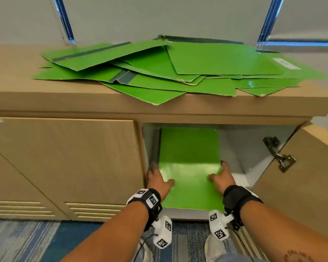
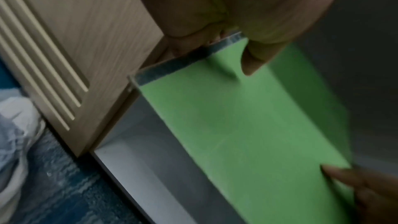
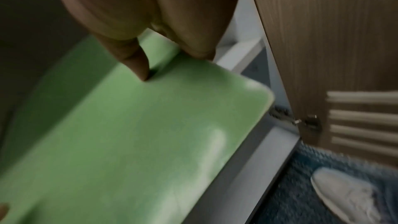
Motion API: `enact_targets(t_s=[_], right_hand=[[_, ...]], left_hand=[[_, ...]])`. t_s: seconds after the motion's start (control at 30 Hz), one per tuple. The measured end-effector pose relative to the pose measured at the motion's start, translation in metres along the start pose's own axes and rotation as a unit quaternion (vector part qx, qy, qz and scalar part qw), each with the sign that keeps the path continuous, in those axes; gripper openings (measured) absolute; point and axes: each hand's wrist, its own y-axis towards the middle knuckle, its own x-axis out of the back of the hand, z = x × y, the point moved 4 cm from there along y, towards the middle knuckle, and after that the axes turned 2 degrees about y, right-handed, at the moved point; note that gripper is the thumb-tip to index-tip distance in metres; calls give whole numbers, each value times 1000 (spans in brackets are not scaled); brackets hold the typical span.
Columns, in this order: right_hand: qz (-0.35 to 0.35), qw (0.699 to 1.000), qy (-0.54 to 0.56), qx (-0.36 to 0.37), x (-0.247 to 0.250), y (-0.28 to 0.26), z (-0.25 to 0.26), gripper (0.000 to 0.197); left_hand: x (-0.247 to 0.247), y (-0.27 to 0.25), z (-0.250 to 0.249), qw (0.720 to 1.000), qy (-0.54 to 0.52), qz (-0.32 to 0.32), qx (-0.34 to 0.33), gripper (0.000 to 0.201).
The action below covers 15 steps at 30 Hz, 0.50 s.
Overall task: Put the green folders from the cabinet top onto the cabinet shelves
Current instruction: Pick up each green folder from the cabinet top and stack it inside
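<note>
One green folder [image 1: 189, 157] lies flat, partway inside the open cabinet compartment, its near end toward me. My left hand [image 1: 157, 179] grips its left, dark-spined edge, thumb on top and fingers underneath. My right hand [image 1: 222, 176] grips the right edge the same way. In the left wrist view the folder [image 2: 247, 125] hovers over the grey cabinet floor [image 2: 140, 168]. The right wrist view shows my thumb [image 3: 137, 64] pressed on the folder [image 3: 140, 134] near its rounded corner. A loose pile of several green folders [image 1: 169, 72] lies spread on the cabinet top [image 1: 17, 95].
The compartment's door [image 1: 301, 176] stands swung out to the right, its metal hinge [image 1: 278, 156] exposed. A shut door [image 1: 64, 157] with vent slots borders the opening on the left. Some pile folders overhang the cabinet's front edge. My white shoes [image 1: 214, 248] stand on blue carpet.
</note>
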Motion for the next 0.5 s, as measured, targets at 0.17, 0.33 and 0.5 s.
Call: enact_targets(t_s=[0.17, 0.33, 0.5], right_hand=[[14, 1000, -13, -24, -17, 33, -4, 65], [37, 991, -127, -10, -27, 64, 6, 44], [76, 958, -277, 7, -42, 84, 14, 51]], left_hand=[[-22, 13, 12, 935, 310, 117, -126, 134], [-35, 38, 17, 832, 476, 208, -195, 118], [-30, 63, 12, 844, 470, 195, -171, 96]])
